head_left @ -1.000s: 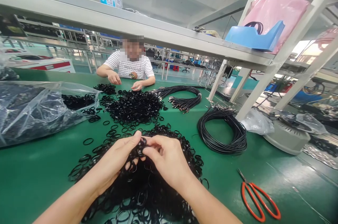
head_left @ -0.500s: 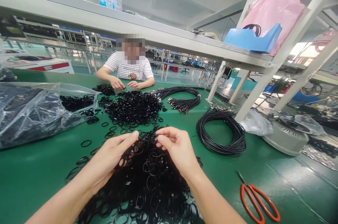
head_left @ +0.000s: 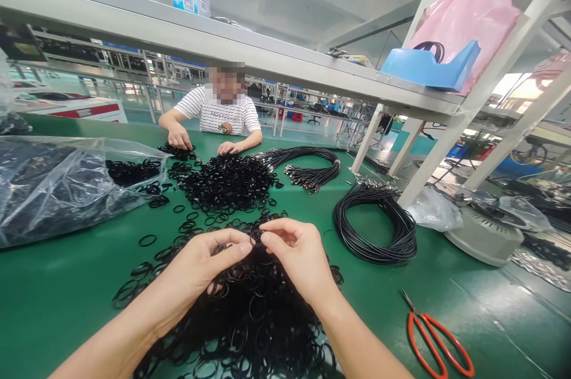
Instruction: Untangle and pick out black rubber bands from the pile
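Over the middle of the near heap [head_left: 263,319], a thin black ring [head_left: 253,241] shows at the fingertips of my left hand [head_left: 200,257], whose grip looks pinched nearly closed on it; more rings show dark in the hollow below, though I can't tell whether they are held or lie behind. My right hand [head_left: 303,257] comes just beside it, thumb and forefinger a little apart, and whether that grip has anything I can't tell. As I judge it, plenty is left: the near heap spreads broad and loose over the green tabletop [head_left: 370,307], a far heap [head_left: 227,182] sits beyond it, more rings spill from the clear bag [head_left: 66,200] on the left, and I can't make out a lot set apart as done. Further out to the right lie a cable coil [head_left: 341,230] and orange-handled scissors [head_left: 418,313], neither touched by my hands. Against half a second ago, my hands have drawn together, the left fingertips now reaching almost to the right ones where a gap stood, and across from me the co-worker's hand [head_left: 179,139] has shifted outward onto the small heap [head_left: 177,153]
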Demonstrator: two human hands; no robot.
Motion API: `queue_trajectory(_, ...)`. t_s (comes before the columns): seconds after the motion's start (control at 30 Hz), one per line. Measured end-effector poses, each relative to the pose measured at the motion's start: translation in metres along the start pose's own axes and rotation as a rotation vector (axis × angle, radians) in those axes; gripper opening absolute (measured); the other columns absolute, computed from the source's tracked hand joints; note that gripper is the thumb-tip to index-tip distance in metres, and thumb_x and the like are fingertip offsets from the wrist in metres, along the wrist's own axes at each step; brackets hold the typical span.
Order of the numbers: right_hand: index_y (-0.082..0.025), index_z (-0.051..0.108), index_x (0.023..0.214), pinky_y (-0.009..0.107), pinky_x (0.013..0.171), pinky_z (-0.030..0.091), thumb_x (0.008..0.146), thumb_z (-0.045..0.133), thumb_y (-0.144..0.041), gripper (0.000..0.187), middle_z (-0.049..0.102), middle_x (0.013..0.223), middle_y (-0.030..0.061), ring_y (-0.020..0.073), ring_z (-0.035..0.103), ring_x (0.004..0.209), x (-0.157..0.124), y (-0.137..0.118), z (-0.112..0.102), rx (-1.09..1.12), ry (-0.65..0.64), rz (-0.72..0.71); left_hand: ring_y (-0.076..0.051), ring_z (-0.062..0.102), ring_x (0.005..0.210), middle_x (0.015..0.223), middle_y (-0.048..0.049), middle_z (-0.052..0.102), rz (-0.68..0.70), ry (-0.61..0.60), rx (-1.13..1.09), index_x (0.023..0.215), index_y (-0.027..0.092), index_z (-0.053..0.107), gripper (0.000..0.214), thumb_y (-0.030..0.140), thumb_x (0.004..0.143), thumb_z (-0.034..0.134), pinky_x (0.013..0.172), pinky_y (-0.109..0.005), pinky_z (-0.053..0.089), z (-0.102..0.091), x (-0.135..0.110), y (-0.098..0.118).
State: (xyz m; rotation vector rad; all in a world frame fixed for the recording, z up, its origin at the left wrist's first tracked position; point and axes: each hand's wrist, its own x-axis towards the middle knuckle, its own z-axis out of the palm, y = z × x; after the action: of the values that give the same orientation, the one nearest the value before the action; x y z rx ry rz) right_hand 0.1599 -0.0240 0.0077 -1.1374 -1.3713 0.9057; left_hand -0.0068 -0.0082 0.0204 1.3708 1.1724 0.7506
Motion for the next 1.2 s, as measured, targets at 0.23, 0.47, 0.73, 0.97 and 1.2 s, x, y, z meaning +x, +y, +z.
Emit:
queue_trajectory(0.23,-0.020,0.072,0.083,0.022,0.059,0.048,0.077,0.062,-0.023,0.013,0.070,0.073,0.0004,0.0127,0.059,0.061,-0.0057,-0.0107,0.0059,-0.112,0.023,-0.020,-0.006,0.031,0.044,0.057,0.0063,0.045,0.025,0.013,-0.002,0.076,0.020,0.065,0.031,0.050,0.069,0.069,0.036,-0.014,0.025,0.0011,-0.0004,-0.0015)
queue_trajectory(0.47,-0.020,0.071,0.082,0.021,0.056,0.045,0.078,0.060,-0.022,0.012,0.068,0.070,-0.0009,0.0108,0.055,0.058,-0.0095,-0.0113,0.0085,-0.152,0.007,-0.034,-0.005,0.030,0.044,0.055,0.0071,0.044,0.026,0.031,-0.001,0.074,0.020,0.064,0.022,0.041,0.070,0.069,0.037,-0.012,0.024,0.0001,0.0002,-0.0033)
queue_trajectory(0.73,-0.020,0.071,0.080,0.020,0.054,0.044,0.076,0.061,-0.022,0.011,0.067,0.067,-0.0013,0.0105,0.054,0.056,-0.0084,-0.0099,0.0086,-0.184,0.038,-0.042,-0.005,0.031,0.043,0.056,0.0052,0.047,0.033,0.037,0.021,0.078,0.018,0.066,0.030,0.047,0.070,0.067,0.036,-0.013,0.025,-0.0016,-0.0002,-0.0039)
queue_trajectory(0.97,-0.020,0.071,0.079,0.021,0.053,0.043,0.076,0.060,-0.023,0.011,0.066,0.065,-0.0016,0.0107,0.053,0.055,-0.0072,-0.0077,0.0090,-0.216,0.046,-0.031,-0.005,0.030,0.041,0.055,0.0054,0.046,0.035,0.045,0.087,0.081,0.018,0.067,0.032,0.048,0.070,0.067,0.035,-0.014,0.026,-0.0006,-0.0021,-0.0002)
queue_trajectory(1.2,-0.020,0.070,0.077,0.021,0.055,0.044,0.075,0.061,-0.024,0.011,0.067,0.066,-0.0011,0.0111,0.054,0.056,-0.0063,-0.0083,0.0091,-0.274,0.055,0.004,-0.006,0.030,0.040,0.051,0.0058,0.044,0.069,0.127,0.148,0.075,0.019,0.067,0.034,0.052,0.066,0.067,0.035,-0.015,0.024,0.0044,-0.0033,-0.0002)
